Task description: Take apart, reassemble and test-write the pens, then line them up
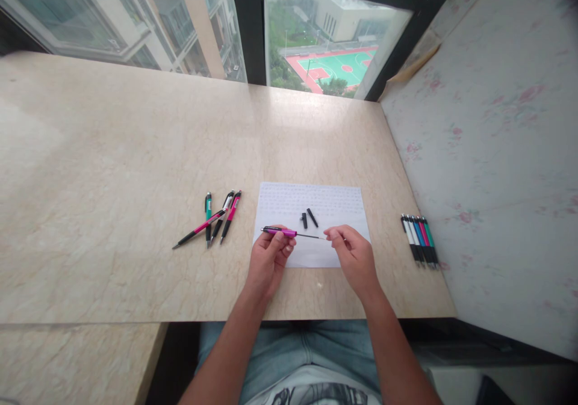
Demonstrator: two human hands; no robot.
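My left hand (270, 256) is closed around a pink pen barrel (279, 231), held level over a white sheet of paper (334, 203). A thin dark refill (310, 236) sticks out of the barrel to the right. My right hand (353, 254) pinches the refill's far end between thumb and forefinger. Two small black pen parts (309, 218) lie on the paper just beyond my hands.
Several whole pens (217, 218) lie scattered on the beige marble table (112, 170) to the left of the paper. A neat row of pens (421, 241) lies near the table's right edge, beside a floral wall (497, 152). Windows run along the far edge.
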